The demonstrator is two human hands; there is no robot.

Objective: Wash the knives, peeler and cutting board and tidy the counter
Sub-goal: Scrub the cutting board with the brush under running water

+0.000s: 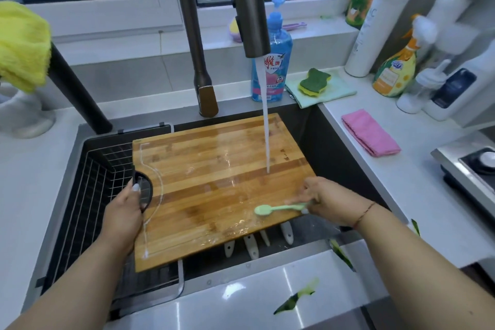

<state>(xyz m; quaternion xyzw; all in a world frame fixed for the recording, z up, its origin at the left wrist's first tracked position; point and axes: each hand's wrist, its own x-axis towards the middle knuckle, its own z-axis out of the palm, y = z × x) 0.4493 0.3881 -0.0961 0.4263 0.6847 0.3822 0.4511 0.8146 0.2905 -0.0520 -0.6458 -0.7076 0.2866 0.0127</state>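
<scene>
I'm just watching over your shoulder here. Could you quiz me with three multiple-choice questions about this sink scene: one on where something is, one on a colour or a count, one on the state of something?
1. Where does the green-and-yellow sponge lie?
A. on a pale green cloth right of the blue soap bottle
B. in the wire basket
C. on the cutting board

2. What colour is the folded cloth on the counter right of the sink?
A. blue
B. pink
C. white

3. What is the faucet doing?
A. it is off
B. it drips
C. it runs a steady stream onto the cutting board

Answers:
1 A, the sponge sits on the cloth behind the sink corner.
2 B, it is plainly pink.
3 C, the water stream reaches the wet board, which the left hand holds by its handle hole while the right hand holds a green brush against it.
</scene>
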